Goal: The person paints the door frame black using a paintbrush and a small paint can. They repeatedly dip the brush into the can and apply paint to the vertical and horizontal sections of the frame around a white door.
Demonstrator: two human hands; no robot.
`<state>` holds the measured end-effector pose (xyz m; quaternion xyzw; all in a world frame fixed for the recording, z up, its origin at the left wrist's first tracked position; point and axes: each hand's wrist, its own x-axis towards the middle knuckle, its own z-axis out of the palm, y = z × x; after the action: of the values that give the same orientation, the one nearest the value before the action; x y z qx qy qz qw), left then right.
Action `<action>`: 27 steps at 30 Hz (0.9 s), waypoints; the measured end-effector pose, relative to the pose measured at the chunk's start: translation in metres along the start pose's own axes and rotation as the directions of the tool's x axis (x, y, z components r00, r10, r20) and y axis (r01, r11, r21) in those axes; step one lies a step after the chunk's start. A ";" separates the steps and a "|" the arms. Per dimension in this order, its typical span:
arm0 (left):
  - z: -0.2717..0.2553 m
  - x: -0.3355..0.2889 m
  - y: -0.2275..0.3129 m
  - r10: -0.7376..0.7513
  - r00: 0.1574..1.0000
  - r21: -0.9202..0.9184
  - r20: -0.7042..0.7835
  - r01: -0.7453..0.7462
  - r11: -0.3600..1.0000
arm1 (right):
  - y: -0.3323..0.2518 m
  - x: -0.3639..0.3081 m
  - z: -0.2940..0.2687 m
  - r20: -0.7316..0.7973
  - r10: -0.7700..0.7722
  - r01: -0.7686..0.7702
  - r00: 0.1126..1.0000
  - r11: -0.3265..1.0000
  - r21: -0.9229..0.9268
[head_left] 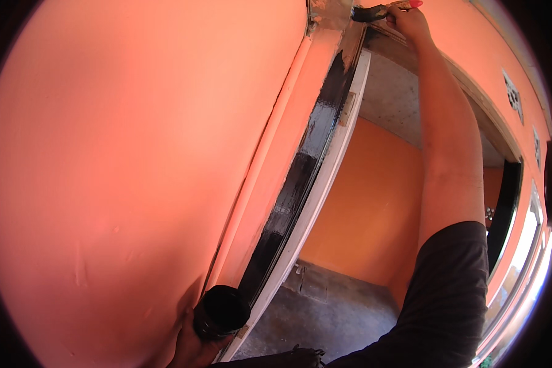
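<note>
Raised high at the top right of centre, my right hand (pixel 408 23) is closed round the handle of a paintbrush (pixel 371 13). The brush has a red handle tip, and its dark bristles touch the upper corner of a door frame (pixel 319 126). Glossy black paint covers much of that frame's left post, while its top end shows bare brownish patches. Low down, my left hand (pixel 193 343) is wrapped round a round black paint pot (pixel 222 311), held beside the foot of the post. The pot's inside is too dark to make out.
A salmon-coloured wall (pixel 122 153) fills the left side. Right beside the painted post runs a white door edge (pixel 328 175). Through the doorway show an orange wall (pixel 356 208) and a grey floor (pixel 325 319). Farther right stands a black-painted post (pixel 506 214).
</note>
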<state>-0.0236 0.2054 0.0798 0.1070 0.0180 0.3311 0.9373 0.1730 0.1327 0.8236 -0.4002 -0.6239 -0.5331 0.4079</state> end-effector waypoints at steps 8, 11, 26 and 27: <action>0.002 -0.002 -0.001 -0.035 0.997 -0.048 -0.064 0.032 0.998 | 0.003 0.002 0.006 -0.129 -0.046 0.011 0.991 0.966 -0.260; -0.001 0.001 0.000 -0.079 0.996 -0.074 -0.044 0.076 0.994 | 0.013 0.010 0.001 -0.140 -0.005 -0.024 0.990 0.978 -0.207; -0.007 0.007 -0.004 -0.028 0.998 0.018 -0.055 0.029 0.999 | 0.003 -0.003 0.000 -0.081 0.073 -0.071 0.994 0.997 0.022; -0.009 0.006 -0.004 -0.029 0.998 0.002 -0.053 0.029 1.000 | -0.006 -0.011 0.011 -0.116 0.113 -0.108 0.987 0.993 0.049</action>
<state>-0.0175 0.2072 0.0705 0.0991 0.0446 0.3203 0.9411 0.1707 0.1425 0.8101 -0.3929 -0.5866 -0.5190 0.4818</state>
